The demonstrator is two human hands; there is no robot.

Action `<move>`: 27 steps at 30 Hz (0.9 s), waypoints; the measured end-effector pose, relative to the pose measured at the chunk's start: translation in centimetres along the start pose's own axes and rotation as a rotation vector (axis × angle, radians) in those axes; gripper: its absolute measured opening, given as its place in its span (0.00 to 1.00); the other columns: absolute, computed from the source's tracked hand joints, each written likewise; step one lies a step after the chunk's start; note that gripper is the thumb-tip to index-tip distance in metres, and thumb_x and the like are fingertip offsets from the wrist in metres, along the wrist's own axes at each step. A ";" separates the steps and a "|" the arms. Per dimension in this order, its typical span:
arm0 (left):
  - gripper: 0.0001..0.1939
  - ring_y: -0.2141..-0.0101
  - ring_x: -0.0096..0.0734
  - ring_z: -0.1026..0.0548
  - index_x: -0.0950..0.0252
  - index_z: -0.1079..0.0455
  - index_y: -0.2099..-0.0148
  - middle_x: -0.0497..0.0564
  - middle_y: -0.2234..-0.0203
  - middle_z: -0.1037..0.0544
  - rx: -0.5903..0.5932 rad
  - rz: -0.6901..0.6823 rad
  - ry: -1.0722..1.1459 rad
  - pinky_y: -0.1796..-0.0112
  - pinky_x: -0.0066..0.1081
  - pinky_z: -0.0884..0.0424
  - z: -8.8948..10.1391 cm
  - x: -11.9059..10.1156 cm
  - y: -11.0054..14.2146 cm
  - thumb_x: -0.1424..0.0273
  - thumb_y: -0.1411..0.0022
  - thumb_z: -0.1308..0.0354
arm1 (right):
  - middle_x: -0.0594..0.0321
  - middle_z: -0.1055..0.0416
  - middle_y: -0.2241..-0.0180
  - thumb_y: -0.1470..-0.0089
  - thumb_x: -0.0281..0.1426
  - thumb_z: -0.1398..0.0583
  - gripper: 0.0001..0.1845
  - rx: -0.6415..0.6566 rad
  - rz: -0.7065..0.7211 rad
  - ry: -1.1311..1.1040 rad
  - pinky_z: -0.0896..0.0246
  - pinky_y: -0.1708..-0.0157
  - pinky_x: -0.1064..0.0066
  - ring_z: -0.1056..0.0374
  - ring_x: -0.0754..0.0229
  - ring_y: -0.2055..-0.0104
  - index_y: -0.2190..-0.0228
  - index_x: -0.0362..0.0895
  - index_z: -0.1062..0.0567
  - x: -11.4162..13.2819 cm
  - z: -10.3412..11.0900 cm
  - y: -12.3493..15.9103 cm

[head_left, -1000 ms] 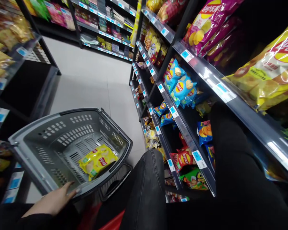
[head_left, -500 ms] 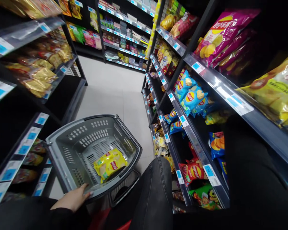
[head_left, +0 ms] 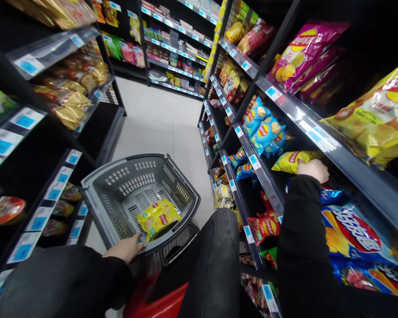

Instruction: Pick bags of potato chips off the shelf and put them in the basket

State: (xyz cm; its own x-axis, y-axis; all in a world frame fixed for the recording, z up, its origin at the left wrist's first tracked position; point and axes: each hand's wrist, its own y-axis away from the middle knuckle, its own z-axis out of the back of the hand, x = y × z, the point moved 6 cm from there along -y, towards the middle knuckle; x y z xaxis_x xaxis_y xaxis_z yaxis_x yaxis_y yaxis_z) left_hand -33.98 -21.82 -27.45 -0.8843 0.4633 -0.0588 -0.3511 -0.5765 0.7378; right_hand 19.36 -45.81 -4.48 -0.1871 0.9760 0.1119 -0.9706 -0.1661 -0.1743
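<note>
My left hand (head_left: pixel 126 248) is closed over the near rim of a grey shopping basket (head_left: pixel 109 176), its thumb lying along the edge. Inside the basket, on the slotted floor, lies a yellow chip bag (head_left: pixel 159 217). Over on the right, my right hand (head_left: pixel 313 170) reaches into a shelf and grips the right end of another yellow chip bag (head_left: pixel 291 162). That bag lies on its side, and the fingers behind it are partly hidden. Light blue chip bags (head_left: pixel 267 132) sit just to its left on the same shelf.
Snack shelves (head_left: pixel 255 161) with price tags line the right side, holding purple chip bags (head_left: pixel 301 53) above and a large blue chip bag (head_left: pixel 354 234) below. Another shelf rack (head_left: pixel 56 194) stands left. Grey floor (head_left: pixel 152 119) runs between. My knee (head_left: pixel 220 247) is beside the basket.
My right arm has come into view, and its hand has taken hold of the yellow chip bag on the shelf. The basket and left hand appear slightly further right in view.
</note>
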 end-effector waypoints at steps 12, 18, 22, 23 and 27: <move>0.23 0.56 0.42 0.26 0.67 0.36 0.49 0.57 0.61 0.23 -0.115 -0.224 0.607 0.53 0.40 0.33 3.7 -5.0 3.3 0.61 0.44 0.49 | 0.43 0.25 0.66 0.52 0.52 0.42 0.24 -0.311 -0.092 -0.464 0.36 0.65 0.53 0.28 0.39 0.63 0.63 0.45 0.27 0.8 -1.1 16.4; 0.43 0.53 0.49 0.27 0.68 0.47 0.38 0.65 0.50 0.28 0.190 -0.490 1.502 0.55 0.48 0.32 3.8 -7.1 5.6 0.40 0.43 0.65 | 0.63 0.33 0.80 0.47 0.31 0.44 0.10 -0.166 1.105 -0.835 0.37 0.64 0.56 0.34 0.59 0.76 0.70 0.57 0.23 8.7 -6.6 29.5; 0.41 0.48 0.51 0.31 0.74 0.48 0.37 0.67 0.47 0.30 0.167 -0.605 1.851 0.48 0.48 0.38 5.2 -5.8 6.6 0.48 0.43 0.55 | 0.66 0.32 0.76 0.49 0.26 0.41 0.21 0.069 1.420 -1.020 0.38 0.60 0.62 0.34 0.63 0.69 0.67 0.70 0.23 10.0 -8.5 32.9; 0.40 0.47 0.50 0.31 0.74 0.48 0.36 0.66 0.47 0.31 0.148 -0.625 1.846 0.47 0.46 0.38 5.5 -5.4 6.7 0.53 0.44 0.51 | 0.65 0.31 0.74 0.50 0.26 0.40 0.20 0.091 1.371 -1.046 0.38 0.57 0.61 0.34 0.61 0.67 0.68 0.70 0.22 10.3 -8.7 32.6; 0.47 0.51 0.45 0.27 0.64 0.57 0.32 0.60 0.45 0.31 0.065 -0.667 1.750 0.50 0.41 0.34 6.2 -4.3 7.1 0.70 0.54 0.43 | 0.58 0.32 0.54 0.52 0.31 0.39 0.14 0.334 0.918 -1.229 0.43 0.48 0.52 0.37 0.51 0.50 0.63 0.59 0.21 11.4 -10.1 30.0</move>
State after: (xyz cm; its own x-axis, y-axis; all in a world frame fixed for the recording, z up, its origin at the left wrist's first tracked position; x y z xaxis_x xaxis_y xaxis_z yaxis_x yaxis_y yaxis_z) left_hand -30.76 -23.74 -17.77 0.0876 -0.5767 -0.8123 -0.7528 -0.5723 0.3251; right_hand -10.40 -38.21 -18.29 -0.5522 -0.1530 0.8196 -0.4173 -0.8003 -0.4306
